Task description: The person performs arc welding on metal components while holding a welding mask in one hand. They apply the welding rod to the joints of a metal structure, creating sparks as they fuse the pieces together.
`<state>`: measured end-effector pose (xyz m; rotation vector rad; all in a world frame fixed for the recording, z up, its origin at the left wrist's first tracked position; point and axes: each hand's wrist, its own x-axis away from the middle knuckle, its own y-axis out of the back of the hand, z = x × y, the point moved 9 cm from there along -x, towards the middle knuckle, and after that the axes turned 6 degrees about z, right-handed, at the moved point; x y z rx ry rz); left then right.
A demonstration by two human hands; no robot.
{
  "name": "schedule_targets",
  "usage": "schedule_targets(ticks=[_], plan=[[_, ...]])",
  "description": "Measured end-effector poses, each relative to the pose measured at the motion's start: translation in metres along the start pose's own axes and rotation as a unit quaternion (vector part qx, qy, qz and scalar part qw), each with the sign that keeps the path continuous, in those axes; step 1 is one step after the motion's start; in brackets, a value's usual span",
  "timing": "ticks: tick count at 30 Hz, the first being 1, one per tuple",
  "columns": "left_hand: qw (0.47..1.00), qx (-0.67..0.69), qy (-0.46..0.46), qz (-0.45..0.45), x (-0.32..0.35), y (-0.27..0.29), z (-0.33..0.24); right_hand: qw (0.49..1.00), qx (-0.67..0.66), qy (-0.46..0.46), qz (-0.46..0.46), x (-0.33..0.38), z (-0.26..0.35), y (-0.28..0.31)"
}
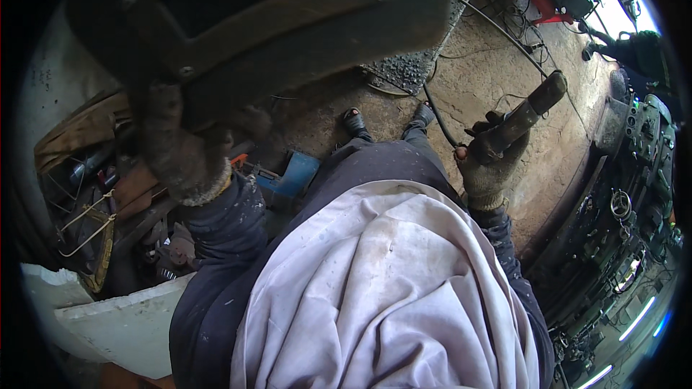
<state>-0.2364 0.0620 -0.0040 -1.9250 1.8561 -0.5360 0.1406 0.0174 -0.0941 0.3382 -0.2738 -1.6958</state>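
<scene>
View: head camera, looking down the person's own body to the floor.
Left hand: gloved, dark and worn, at centre left of the frame; fingers wrapped around the handle of the mask.
Mask: large dark welding shield filling the upper left and upper centre; rectangular window frame with small screws at its corners; it hangs above the left hand, close to the camera.
Right hand: gloved, pale knit, at centre right; clamped on the holder.
Holder: dark, bar-shaped electrode holder; long axis runs from the fist up and to the right, free end toward the upper right of the frame.
Cable: black, runs from the right fist up across the floor.
Key relation: the two hands are well apart, the mask left and higher, the holder right; the right hand alone carries the holder, which points away from the body.
Floor: rough, cracked concrete, upper centre right.
Apron: pale, soiled cloth covering the lower centre.
Shoes: two dark toes above the apron.
Scrap: metal parts and wire at left.
Machine: dark machine with controls along the right edge.
</scene>
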Motion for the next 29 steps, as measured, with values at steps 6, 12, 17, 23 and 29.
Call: schedule_targets(ticks=[6,12,17,23,29], plan=[[0.976,-0.125,-0.104,-0.145,0.016,0.016,0.005,0.998,0.010,0.057,0.010,-0.004,-0.002,-0.002],[0.990,-0.060,-0.096,-0.080,0.015,-0.002,0.016,0.998,-0.052,0.033,-0.002,-0.002,0.002,-0.006],[0.981,-0.137,-0.134,-0.019,0.021,0.002,0.015,0.990,-0.091,0.108,0.014,-0.001,0.004,-0.009],[0.960,-0.241,-0.136,-0.053,0.011,-0.008,0.004,0.990,-0.086,0.105,0.030,-0.002,0.001,-0.010],[0.680,-0.627,-0.378,0.030,0.026,-0.053,-0.024,0.997,-0.026,0.045,0.054,-0.004,-0.006,-0.011]])
